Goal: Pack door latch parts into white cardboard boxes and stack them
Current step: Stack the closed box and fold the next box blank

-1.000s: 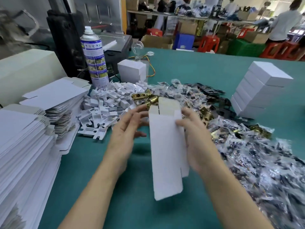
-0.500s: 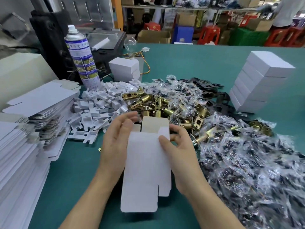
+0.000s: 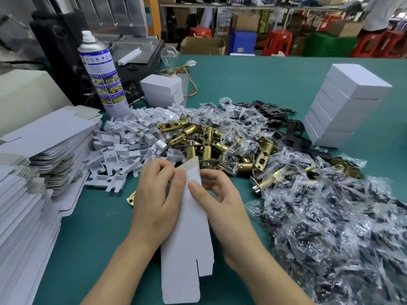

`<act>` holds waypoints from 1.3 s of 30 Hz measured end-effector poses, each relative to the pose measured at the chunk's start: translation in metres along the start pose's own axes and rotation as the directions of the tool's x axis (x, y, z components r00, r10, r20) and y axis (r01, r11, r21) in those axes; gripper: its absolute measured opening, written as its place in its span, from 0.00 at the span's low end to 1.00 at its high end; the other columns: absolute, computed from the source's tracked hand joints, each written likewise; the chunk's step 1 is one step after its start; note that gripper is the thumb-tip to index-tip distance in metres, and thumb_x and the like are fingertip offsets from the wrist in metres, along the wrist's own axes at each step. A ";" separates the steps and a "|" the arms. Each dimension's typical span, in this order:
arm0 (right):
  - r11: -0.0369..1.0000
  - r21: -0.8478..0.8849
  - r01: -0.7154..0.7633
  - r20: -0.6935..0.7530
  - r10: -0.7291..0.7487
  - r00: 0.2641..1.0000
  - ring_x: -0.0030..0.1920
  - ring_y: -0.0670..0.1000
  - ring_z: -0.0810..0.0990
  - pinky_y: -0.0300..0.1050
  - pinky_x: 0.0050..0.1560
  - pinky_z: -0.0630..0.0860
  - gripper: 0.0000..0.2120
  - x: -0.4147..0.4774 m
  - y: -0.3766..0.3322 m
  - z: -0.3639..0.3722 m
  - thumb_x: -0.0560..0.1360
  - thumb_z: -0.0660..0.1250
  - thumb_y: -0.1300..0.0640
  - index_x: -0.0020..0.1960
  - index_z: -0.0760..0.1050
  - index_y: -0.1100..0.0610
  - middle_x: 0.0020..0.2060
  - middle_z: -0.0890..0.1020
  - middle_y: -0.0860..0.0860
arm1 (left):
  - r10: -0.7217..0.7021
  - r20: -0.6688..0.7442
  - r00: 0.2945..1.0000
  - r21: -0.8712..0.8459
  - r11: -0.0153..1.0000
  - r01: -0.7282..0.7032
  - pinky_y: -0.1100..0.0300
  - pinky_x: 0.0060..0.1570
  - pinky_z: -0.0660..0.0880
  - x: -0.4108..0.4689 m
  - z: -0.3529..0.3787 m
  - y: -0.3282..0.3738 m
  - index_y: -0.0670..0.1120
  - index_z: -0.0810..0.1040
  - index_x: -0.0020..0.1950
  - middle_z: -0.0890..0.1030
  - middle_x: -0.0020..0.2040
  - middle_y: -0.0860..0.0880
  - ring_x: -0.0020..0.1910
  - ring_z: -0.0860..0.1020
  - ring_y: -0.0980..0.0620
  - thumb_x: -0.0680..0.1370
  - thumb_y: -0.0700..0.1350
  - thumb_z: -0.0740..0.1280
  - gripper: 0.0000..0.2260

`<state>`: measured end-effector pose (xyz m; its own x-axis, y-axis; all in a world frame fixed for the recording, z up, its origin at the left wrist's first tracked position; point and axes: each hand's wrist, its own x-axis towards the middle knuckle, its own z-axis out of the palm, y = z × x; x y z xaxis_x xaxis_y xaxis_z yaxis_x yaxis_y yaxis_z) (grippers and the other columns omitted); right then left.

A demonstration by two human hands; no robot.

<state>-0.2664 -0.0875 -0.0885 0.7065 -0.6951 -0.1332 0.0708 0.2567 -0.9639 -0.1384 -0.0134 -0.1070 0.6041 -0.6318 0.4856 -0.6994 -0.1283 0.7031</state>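
We hold a flat white carton [image 3: 187,238] between both hands, low in the middle of the view over the green table [image 3: 253,84]. We cannot tell whether its near end touches the table. Our left grip [image 3: 154,201] is curled round the carton's upper left edge, thumb on the front face. Our right grip [image 3: 220,208] pinches the upper right edge, thumb pressed flat on the front and fingers behind. The top flap [image 3: 192,166] stands up between the fingertips with its grey side toward us, and the slotted bottom flaps point back at us.

Just beyond the hands lies a heap of brass latches [image 3: 204,142]. To its left is a heap of white inserts [image 3: 132,137]. To its right, clear bagged parts [image 3: 330,216] spread down the right side, with black plates [image 3: 275,115] behind them. A stack of closed boxes [image 3: 343,102] stands well apart at the far right. Flat blanks [image 3: 33,172] are piled along the left edge. A spray can [image 3: 103,73] stands upright behind the inserts, with small boxes [image 3: 163,89] near it.
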 end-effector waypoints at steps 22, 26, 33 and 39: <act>0.953 -0.014 -0.301 0.221 0.297 0.929 0.51 0.58 0.86 0.67 0.65 0.78 0.33 0.002 -0.004 -0.004 0.68 0.77 0.41 0.68 0.76 0.53 0.52 0.87 0.57 | -0.356 -0.028 0.934 -0.528 0.799 0.289 0.71 0.37 0.69 0.004 -0.007 0.004 0.53 0.70 0.37 0.72 0.39 0.53 0.35 0.71 0.59 0.79 0.68 0.58 0.21; 0.972 0.079 -0.220 0.110 0.210 0.971 0.59 0.61 0.85 0.64 0.66 0.78 0.36 0.007 -0.007 -0.011 0.67 0.80 0.40 0.68 0.76 0.56 0.56 0.87 0.58 | -0.380 0.154 0.912 -0.496 0.769 0.404 0.57 0.48 0.77 0.007 -0.007 0.003 0.58 0.80 0.52 0.83 0.54 0.52 0.48 0.81 0.54 0.73 0.69 0.63 0.19; 0.985 0.164 -0.061 -0.070 0.074 0.995 0.54 0.58 0.87 0.58 0.53 0.85 0.35 0.012 -0.005 -0.020 0.64 0.79 0.45 0.68 0.75 0.55 0.54 0.88 0.55 | -0.253 0.544 0.800 -0.460 0.707 0.537 0.66 0.51 0.81 -0.004 -0.007 0.016 0.64 0.80 0.63 0.86 0.58 0.59 0.56 0.85 0.58 0.69 0.65 0.73 0.23; 0.994 0.107 -0.007 -0.012 0.009 1.000 0.56 0.55 0.87 0.55 0.55 0.85 0.32 0.010 -0.005 -0.021 0.66 0.79 0.41 0.66 0.76 0.51 0.56 0.87 0.52 | -0.265 0.624 0.735 -0.475 0.618 0.626 0.59 0.53 0.83 -0.003 -0.010 0.014 0.57 0.77 0.69 0.88 0.57 0.49 0.56 0.87 0.49 0.67 0.60 0.78 0.31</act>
<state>-0.2750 -0.1098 -0.0898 0.6985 -0.7009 -0.1442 0.1406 0.3320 -0.9327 -0.1461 -0.0060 -0.0934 0.3914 -0.9073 -0.1536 0.1270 -0.1120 0.9856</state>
